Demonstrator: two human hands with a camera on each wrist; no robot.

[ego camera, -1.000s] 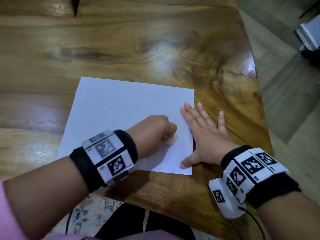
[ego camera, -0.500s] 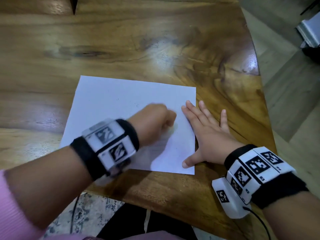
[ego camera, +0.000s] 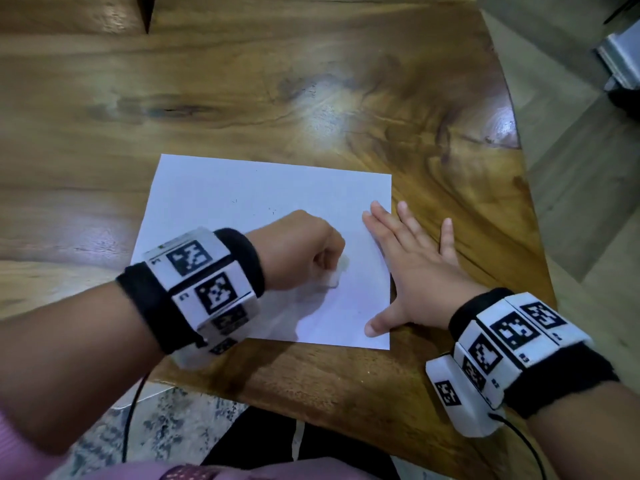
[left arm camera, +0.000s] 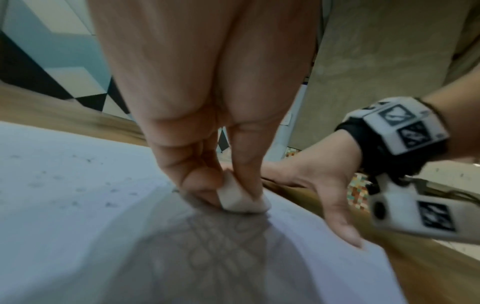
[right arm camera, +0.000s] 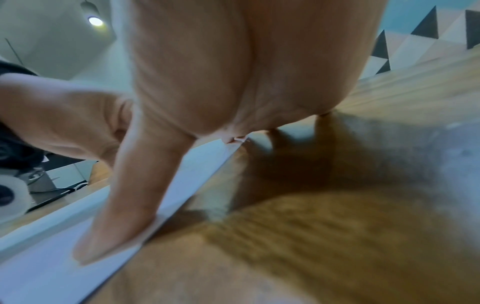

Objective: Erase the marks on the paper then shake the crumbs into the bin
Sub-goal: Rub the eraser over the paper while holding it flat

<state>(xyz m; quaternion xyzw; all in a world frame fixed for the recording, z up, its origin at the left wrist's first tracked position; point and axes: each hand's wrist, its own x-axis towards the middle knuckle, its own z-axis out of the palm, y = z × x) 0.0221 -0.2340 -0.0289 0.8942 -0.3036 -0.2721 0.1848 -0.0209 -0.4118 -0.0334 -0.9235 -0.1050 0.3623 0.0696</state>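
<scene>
A white sheet of paper (ego camera: pixel 242 209) lies flat on the wooden table (ego camera: pixel 277 81), with faint dark specks near its middle. My left hand (ego camera: pixel 304 251) is curled over the sheet's right half and pinches a small white eraser (left arm camera: pixel 239 197) between thumb and fingers, pressing it onto the paper (left arm camera: pixel 78 205). My right hand (ego camera: pixel 412 271) lies flat with straight fingers across the paper's right edge. Its thumb (right arm camera: pixel 116 216) rests on the sheet's near right corner. No bin shows in any view.
The table's curved right edge (ego camera: pixel 519 168) drops to a grey floor. A metal object (ego camera: pixel 620 57) stands at the far right on the floor. A patterned rug (ego camera: pixel 166 427) lies below the table's near edge.
The left hand with the eraser slid away from me across the paper, then came back toward me. The right hand has stayed flat on the paper's edge.
</scene>
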